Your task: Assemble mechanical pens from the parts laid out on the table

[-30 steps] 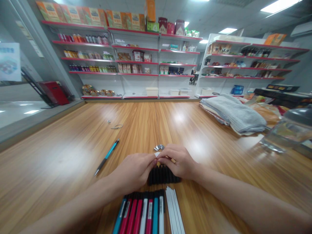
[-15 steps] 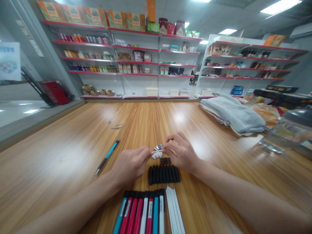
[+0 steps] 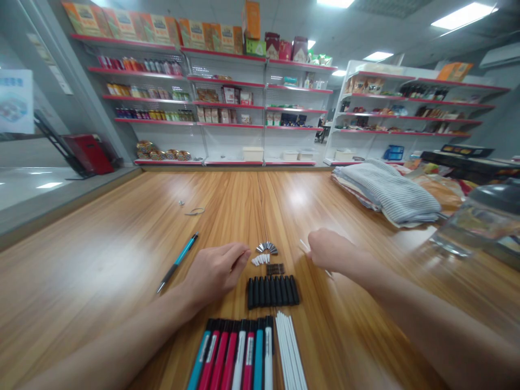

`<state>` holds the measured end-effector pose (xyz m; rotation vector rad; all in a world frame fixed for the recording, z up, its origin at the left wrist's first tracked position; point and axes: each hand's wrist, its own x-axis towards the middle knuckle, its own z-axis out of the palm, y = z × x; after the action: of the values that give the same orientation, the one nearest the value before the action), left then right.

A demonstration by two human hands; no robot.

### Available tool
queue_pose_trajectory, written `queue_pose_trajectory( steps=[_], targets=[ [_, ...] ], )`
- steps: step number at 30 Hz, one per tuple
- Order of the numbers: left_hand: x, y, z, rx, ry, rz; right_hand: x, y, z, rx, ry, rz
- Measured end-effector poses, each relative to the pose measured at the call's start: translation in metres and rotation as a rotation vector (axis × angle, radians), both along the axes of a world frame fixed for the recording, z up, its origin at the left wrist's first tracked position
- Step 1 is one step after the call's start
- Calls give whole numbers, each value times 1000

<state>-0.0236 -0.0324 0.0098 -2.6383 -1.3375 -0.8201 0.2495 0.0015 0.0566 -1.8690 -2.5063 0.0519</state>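
Observation:
My right hand (image 3: 330, 250) is closed around a thin white pen refill (image 3: 304, 246), whose two ends stick out. My left hand (image 3: 221, 271) rests over the table with fingers curled and pressed together; anything between them is hidden. Between the hands lie a fan of silver cone tips (image 3: 266, 248), small white pieces (image 3: 260, 260) and short dark pieces (image 3: 275, 269). Closer to me is a row of black pen grips (image 3: 273, 292). Below it are pen barrels (image 3: 231, 355) in blue, pink and white, beside a bundle of white refills (image 3: 290, 352).
A blue and black pen (image 3: 177, 262) lies left of my left hand. Farther off are a wire ring (image 3: 195, 212) and a small metal bit (image 3: 181, 202). Folded striped cloth (image 3: 390, 189) and a clear container (image 3: 467, 222) stand at the right. Stocked shelves (image 3: 227, 103) line the back.
My right hand has moved right and slightly lower, away from my left hand, taking the white refill along. My left hand has barely moved and no longer meets the refill.

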Motion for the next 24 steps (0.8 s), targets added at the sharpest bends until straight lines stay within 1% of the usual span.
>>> queue_pose_trajectory(
  steps=[2, 4, 5, 7, 8, 10, 12, 15, 17, 19, 21, 24],
  targets=[
    [0, 0, 0, -15, 10, 11, 5, 0, -1, -102, -22, 0],
    [1, 0, 1, -28, 14, 22, 6, -6, 1, -262, -46, 7],
    [1, 0, 1, -34, 14, 26, 5, -11, 4, -425, -65, 7],
    [0, -1, 0, -43, 19, 28, 1, -24, 10, -602, -75, -6],
    [0, -1, 0, -46, 23, 26, -1, -31, 13, -731, -78, -6],
    [0, -1, 0, -45, 34, 21, -4, -45, 19, -896, -62, 80],
    [0, -2, 1, -36, 40, 13, -7, -57, 24, -1000, -56, 124],
    [0, -2, 1, -15, 36, 2, -12, -69, 26, -1057, 58, 141],
    [0, -2, 1, -9, 30, -4, -18, -74, 27, -1066, 116, 188],
    [0, -2, 1, -12, 26, -5, -24, -77, 27, -1064, 68, 270],
    [0, -2, 1, -17, 25, -1, -30, -79, 27, -1047, -5, 320],
    [0, -2, 1, -24, 28, 0, -33, -79, 27, -1022, 0, 309]
  ],
)
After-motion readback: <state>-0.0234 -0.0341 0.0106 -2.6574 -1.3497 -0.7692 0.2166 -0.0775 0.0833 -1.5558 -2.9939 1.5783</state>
